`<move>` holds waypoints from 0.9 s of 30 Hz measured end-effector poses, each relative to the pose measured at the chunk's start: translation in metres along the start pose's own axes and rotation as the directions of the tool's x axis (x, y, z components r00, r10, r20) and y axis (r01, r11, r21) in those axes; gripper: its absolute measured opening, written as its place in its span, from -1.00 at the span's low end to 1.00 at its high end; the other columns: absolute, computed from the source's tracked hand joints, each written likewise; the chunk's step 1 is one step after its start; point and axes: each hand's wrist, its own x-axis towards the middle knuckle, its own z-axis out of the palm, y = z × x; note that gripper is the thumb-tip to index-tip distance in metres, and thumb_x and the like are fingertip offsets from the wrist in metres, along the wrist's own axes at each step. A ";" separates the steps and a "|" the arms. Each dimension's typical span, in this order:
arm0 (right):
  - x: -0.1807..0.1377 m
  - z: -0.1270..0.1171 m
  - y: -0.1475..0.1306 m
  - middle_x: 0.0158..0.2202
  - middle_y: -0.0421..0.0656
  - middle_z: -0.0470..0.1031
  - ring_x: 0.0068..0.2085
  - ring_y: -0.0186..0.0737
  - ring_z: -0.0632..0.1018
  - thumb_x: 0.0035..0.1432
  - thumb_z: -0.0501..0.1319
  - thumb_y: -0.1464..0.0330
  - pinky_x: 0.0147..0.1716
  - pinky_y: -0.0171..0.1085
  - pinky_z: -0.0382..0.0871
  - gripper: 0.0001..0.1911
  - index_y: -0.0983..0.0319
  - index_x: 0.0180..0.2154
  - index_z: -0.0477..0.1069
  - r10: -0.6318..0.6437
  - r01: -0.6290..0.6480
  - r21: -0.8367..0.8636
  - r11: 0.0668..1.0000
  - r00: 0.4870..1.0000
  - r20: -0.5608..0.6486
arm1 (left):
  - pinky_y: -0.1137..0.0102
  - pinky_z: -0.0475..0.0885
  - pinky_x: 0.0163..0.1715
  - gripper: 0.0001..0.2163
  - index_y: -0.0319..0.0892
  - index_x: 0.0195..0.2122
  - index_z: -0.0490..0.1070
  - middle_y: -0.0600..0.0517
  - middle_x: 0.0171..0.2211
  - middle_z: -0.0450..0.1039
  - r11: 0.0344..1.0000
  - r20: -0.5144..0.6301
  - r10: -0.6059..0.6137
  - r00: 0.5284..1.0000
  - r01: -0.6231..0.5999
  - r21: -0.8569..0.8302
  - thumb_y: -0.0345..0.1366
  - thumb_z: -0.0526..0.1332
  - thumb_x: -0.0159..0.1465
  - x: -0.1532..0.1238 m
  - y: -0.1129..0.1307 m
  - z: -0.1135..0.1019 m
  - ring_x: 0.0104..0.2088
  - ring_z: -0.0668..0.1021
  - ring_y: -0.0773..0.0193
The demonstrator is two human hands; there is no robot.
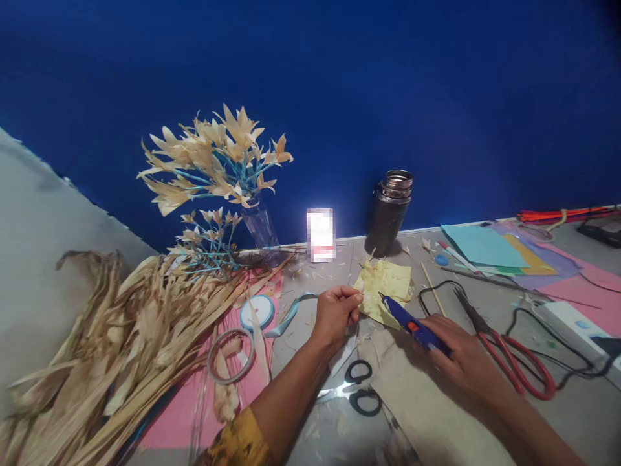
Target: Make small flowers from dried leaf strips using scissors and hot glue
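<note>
My right hand [458, 356] grips a blue hot glue gun [414, 327], its nozzle pointing left over a crumpled yellow sheet of paper [383, 291] with pale bits on it. Beside that sheet's left edge, my left hand [338, 314] is closed in a pinch; whatever its fingertips hold is too small to make out. Black-handled scissors [361, 388] lie below my left wrist. Red-handled scissors [514, 362] rest to the right of my right hand, close to a black cord [521, 317].
Dried corn husks [121, 336] are heaped at left. Husk flowers [218, 152] stand in a clear vase [262, 230]. Nearby lie a ribbon spool [257, 312] and a tape roll [209, 362]. A dark flask [388, 213] stands by the wall; coloured sheets [485, 246] and a power strip [572, 330] are at right.
</note>
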 end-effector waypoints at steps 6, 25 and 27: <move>-0.002 -0.009 0.014 -0.08 -0.01 0.61 -0.07 0.05 0.57 0.29 0.20 0.38 -0.07 -0.03 0.44 -0.69 0.18 0.04 0.52 0.008 0.030 -0.189 0.981 0.981 0.194 | 0.56 -0.06 -0.73 -0.61 -0.23 -0.44 0.45 0.19 -0.75 0.29 0.993 0.037 -0.071 0.997 0.074 -0.095 -0.16 0.57 -0.16 -0.003 0.001 0.002 -0.73 0.22 0.52; 0.055 0.015 -0.059 -0.29 -0.06 0.58 -0.27 -0.09 0.42 0.40 0.18 0.47 -0.27 -0.17 0.22 -0.80 0.24 -0.21 0.59 -0.392 0.267 -0.460 0.847 0.897 -0.202 | 0.56 -0.17 -0.72 -0.61 -0.24 -0.43 0.43 0.24 -0.68 0.23 0.937 0.152 -0.156 0.976 0.195 -0.290 -0.23 0.58 -0.17 -0.029 -0.001 0.019 -0.73 0.12 0.59; 0.054 0.012 -0.058 -0.30 -0.06 0.58 -0.27 -0.09 0.41 0.41 0.17 0.48 -0.27 -0.17 0.22 -0.79 0.25 -0.21 0.59 -0.396 0.269 -0.465 0.843 0.896 -0.200 | 0.56 -0.17 -0.73 -0.61 -0.23 -0.45 0.42 0.24 -0.68 0.23 0.932 0.165 -0.160 0.973 0.204 -0.301 -0.24 0.58 -0.19 -0.031 0.000 0.019 -0.73 0.11 0.59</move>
